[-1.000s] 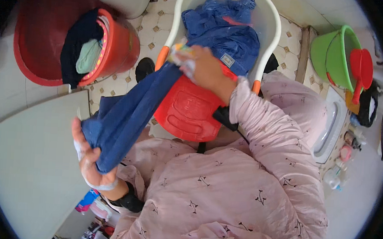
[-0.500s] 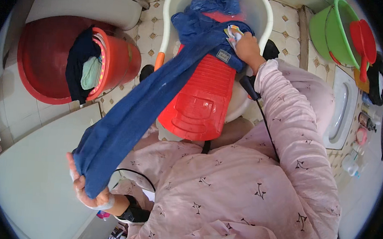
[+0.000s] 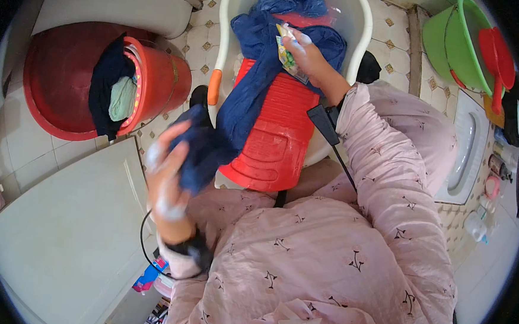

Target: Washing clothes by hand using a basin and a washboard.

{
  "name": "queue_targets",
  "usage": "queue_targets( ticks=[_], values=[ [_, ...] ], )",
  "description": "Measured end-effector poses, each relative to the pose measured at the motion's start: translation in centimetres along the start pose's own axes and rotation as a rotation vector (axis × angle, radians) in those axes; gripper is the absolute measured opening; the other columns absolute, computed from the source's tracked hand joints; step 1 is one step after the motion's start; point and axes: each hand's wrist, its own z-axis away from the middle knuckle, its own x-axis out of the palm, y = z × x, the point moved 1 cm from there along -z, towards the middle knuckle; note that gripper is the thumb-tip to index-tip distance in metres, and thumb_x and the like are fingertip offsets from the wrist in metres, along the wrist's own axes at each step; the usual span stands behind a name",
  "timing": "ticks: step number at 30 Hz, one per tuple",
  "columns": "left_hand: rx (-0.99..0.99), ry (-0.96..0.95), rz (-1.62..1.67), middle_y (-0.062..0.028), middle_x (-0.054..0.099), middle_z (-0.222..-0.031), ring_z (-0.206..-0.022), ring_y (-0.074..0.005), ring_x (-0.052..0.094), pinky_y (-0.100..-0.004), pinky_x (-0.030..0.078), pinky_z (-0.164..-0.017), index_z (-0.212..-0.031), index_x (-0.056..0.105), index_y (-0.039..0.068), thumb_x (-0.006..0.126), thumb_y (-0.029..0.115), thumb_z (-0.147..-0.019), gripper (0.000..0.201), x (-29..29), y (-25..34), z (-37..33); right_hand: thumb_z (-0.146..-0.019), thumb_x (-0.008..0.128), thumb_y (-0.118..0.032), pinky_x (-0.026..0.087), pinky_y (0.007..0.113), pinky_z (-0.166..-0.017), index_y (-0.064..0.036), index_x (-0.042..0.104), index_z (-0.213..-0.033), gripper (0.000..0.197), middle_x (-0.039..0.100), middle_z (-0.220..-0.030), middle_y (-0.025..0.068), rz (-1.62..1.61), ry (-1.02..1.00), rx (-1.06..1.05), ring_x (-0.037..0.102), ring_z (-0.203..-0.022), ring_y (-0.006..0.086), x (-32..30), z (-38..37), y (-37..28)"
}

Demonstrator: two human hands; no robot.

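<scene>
Blue jeans (image 3: pixel 248 102) lie partly in the white tub (image 3: pixel 367 26), with one leg drawn over the red washboard (image 3: pixel 269 145) toward me. My left hand (image 3: pixel 169 174), foamy and blurred by motion, has the bunched end of that leg against its fingers, in the air left of the washboard. Over the upper part of the jeans, my right hand (image 3: pixel 304 55) is closed on a small yellow, green and white plastic packet (image 3: pixel 285 53). White foam sits on its fingers.
A red bucket (image 3: pixel 172 88) holding dark and pale green cloths lies in a red basin (image 3: pixel 44 83) on the left. A green bucket (image 3: pixel 445 45) with a red dipper (image 3: pixel 495 54) stands at far right, near a squat toilet (image 3: pixel 465 151). A pale panel (image 3: pixel 59 227) is at lower left.
My left hand has moved up and to the right, and the stretched trouser leg has gone slack and bunched. My right hand has shifted left with the packet, which shows more.
</scene>
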Motion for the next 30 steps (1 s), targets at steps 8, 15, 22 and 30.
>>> queue_targets(
  ticks=[8, 15, 22, 30],
  values=[
    [0.236, 0.298, -1.578, -0.0196, 0.048, -0.106, -0.095, -0.0351, 0.053, -0.0399, 0.043, -0.084, -0.098, 0.063, 0.009, 0.064, 0.023, -0.077, 0.025, 1.6, -12.8, -12.1, -0.091, 0.044, -0.040, 0.045, 0.034, -0.071, -0.0135, 0.047, -0.114, 0.035, 0.057, -0.097, 0.0023, -0.606, 0.002, 0.263, 0.056, -0.084, 0.0159, 0.0, -0.6, -0.7],
    [0.124, 0.019, -1.700, -0.0174, 0.055, -0.098, -0.091, -0.0335, 0.056, -0.0404, 0.046, -0.078, -0.099, 0.059, 0.003, 0.065, 0.017, -0.075, 0.029, 3.5, -10.7, -12.8, -0.091, 0.045, -0.036, 0.046, 0.039, -0.073, -0.0135, 0.047, -0.113, 0.032, 0.058, -0.101, 0.0053, -0.686, 0.132, 0.184, 0.058, -0.089, 0.0208, -2.4, -3.3, 0.4],
    [0.285, 0.030, -1.117, -0.0111, 0.048, -0.073, -0.069, -0.0222, 0.053, -0.0343, 0.041, -0.062, -0.077, 0.046, 0.004, 0.060, 0.008, -0.077, 0.015, 4.8, -9.0, -9.1, -0.089, 0.043, -0.043, 0.028, 0.058, -0.092, -0.0114, 0.042, -0.123, 0.046, 0.052, -0.117, 0.0102, -0.898, 0.111, 0.139, 0.050, -0.105, 0.0298, -5.6, -1.7, -2.9],
    [0.462, -0.076, -0.302, 0.0047, 0.035, -0.071, -0.061, -0.0058, 0.032, -0.0202, 0.028, -0.053, -0.078, 0.041, 0.012, 0.054, 0.005, -0.084, 0.016, 9.5, -2.6, -5.7, -0.090, 0.038, -0.043, 0.038, 0.051, -0.091, -0.0069, 0.049, -0.119, 0.048, 0.055, -0.111, 0.0192, -1.189, -0.234, 0.177, 0.054, -0.098, 0.0352, -4.1, 3.8, -0.5]
  ],
)
